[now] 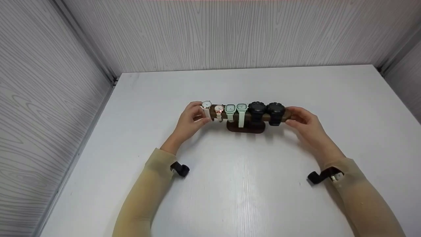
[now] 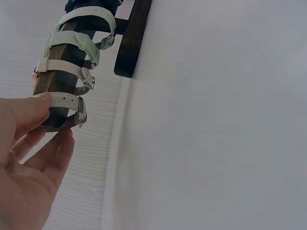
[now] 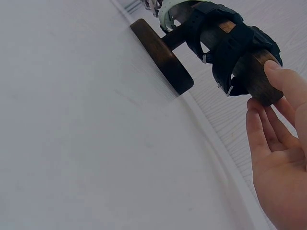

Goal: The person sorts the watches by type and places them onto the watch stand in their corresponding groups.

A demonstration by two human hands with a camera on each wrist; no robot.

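A dark wooden watch stand (image 1: 246, 129) with a horizontal bar is at the middle of the white table; I cannot tell whether its base touches the tabletop. Along the bar, from the left, are a white-strapped watch (image 1: 207, 105), a pale-strapped rose-gold watch (image 1: 219, 109), two mint-green watches (image 1: 241, 107) and two black watches (image 1: 275, 109). My left hand (image 1: 191, 121) grips the bar's left end, its thumb at the white strap (image 2: 64, 100). At the right end, my right hand (image 1: 307, 125) holds the bare wood (image 3: 259, 79) between thumb and fingers.
The white table (image 1: 210, 184) spreads around the stand. Behind it stands a pale wood-grain panel (image 1: 230, 36), with another panel (image 1: 36, 115) along the left side. A black wrist mount (image 1: 181, 169) sits at the left sleeve and another black mount (image 1: 317, 177) at the right.
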